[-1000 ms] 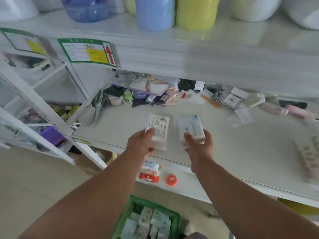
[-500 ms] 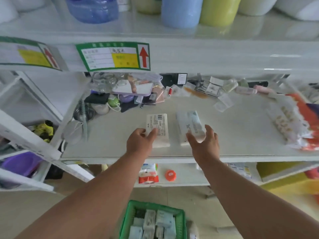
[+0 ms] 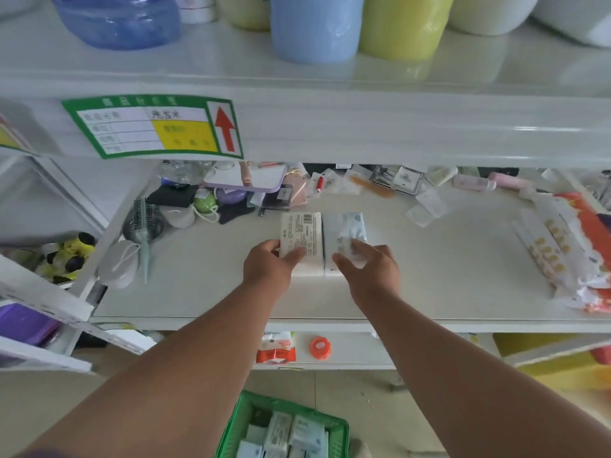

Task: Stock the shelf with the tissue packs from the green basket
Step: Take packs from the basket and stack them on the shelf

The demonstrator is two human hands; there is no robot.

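the left hand point(image 3: 267, 267) is gripping the near end of a white tissue pack point(image 3: 301, 241), thumb lying across its printed, barcoded face and the other fingers curling round its left edge. touching that pack on its right side, a second tissue pack point(image 3: 344, 236) with a pale blue wrapper is lying flat on the shelf point(image 3: 429, 276), and the right hand point(image 3: 370, 271) is resting on its near end with fingers spread and the thumb reaching across the wrapper; whether the fingers are pinching it or only pressing it down cannot be told. both packs are sitting side by side on the pale shelf board, long sides together.

just beyond the packs, small goods are crowding the back of the shelf, among them a purple-edged mirror point(image 3: 246, 176) and a round hairbrush point(image 3: 143, 223) off to the left. well to the right of the hands, an orange and white packet point(image 3: 578, 246) is lying near the shelf's edge. above the hands, a green-bordered label with a red arrow point(image 3: 153, 127) is showing on the upper shelf's front lip. below and nearer than the forearms, the green basket point(image 3: 238, 424) is standing on the floor, more tissue packs lying inside it.
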